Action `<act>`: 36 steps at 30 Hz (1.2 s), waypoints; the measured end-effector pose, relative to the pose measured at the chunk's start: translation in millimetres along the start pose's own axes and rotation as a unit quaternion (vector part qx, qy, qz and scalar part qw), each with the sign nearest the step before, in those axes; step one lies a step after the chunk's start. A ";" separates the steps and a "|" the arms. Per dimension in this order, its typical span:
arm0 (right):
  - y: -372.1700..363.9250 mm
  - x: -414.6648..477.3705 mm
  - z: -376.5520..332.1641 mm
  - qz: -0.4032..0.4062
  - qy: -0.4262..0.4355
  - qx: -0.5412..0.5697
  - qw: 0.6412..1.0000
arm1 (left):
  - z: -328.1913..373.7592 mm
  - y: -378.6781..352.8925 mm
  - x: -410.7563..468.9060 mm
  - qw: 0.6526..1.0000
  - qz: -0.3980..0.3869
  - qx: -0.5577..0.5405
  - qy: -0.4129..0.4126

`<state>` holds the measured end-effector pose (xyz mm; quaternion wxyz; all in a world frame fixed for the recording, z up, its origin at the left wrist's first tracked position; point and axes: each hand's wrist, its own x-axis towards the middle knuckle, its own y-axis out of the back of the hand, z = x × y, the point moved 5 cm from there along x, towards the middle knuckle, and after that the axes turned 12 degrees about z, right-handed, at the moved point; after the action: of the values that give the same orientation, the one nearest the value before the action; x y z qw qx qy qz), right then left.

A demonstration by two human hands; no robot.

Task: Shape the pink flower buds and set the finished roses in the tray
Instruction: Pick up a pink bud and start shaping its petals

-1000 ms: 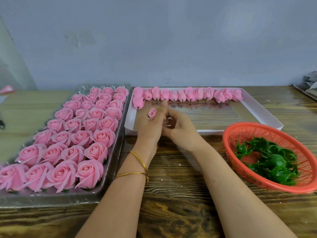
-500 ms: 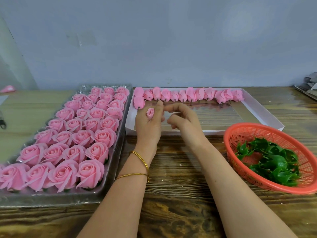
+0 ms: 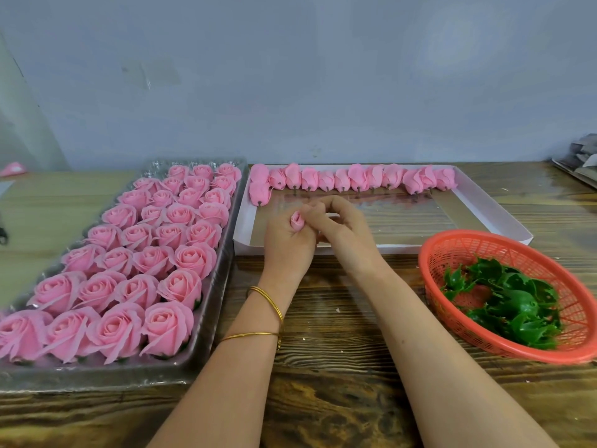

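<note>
My left hand point(image 3: 286, 244) grips a small pink flower bud point(image 3: 296, 220) from below, over the near edge of the white box point(image 3: 484, 205). My right hand point(image 3: 342, 227) comes in from the right, and its curled fingertips pinch the bud's petals. A row of unshaped pink buds point(image 3: 355, 177) lies along the far side of the white box. The clear plastic tray point(image 3: 206, 318) on the left holds several rows of finished pink roses point(image 3: 168, 326).
An orange mesh basket point(image 3: 468, 244) with green plastic leaf cups point(image 3: 507, 305) stands at the right on the wooden table point(image 3: 339, 399). A grey wall rises behind. Grey papers point(image 3: 581, 160) lie at the far right edge.
Both hands have stayed over the white box's near edge, working the bud. My right fingers drew apart from my left hand half a second ago and now close onto the bud again.
</note>
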<state>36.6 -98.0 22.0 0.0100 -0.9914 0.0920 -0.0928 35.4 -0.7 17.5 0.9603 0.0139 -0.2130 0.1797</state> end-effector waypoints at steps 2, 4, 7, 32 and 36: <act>0.6 0.0 -0.6 0.001 -0.004 -0.006 1.000 | 2.2 -0.1 -0.8 1.000 -0.005 -0.003 -0.007; 0.4 -1.0 -2.5 -0.002 -0.002 -0.013 1.000 | 2.5 -0.5 -1.8 1.000 -0.012 -0.004 -0.004; 0.4 -1.7 -3.8 -0.007 0.000 -0.022 1.000 | 0.6 -0.7 -2.0 1.000 -0.012 -0.005 0.001; -3.3 -0.2 -4.2 0.005 0.078 -0.089 0.993 | -6.0 2.1 3.1 1.000 0.017 -0.004 0.001; -4.8 -2.9 -3.0 -0.014 0.072 -0.032 0.997 | -10.6 7.6 6.9 0.998 0.063 -0.005 0.003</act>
<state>34.1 -92.7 24.6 -0.0299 -0.9830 0.0817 -0.1614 42.9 9.8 10.3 0.9478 -0.0048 -0.2111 0.2389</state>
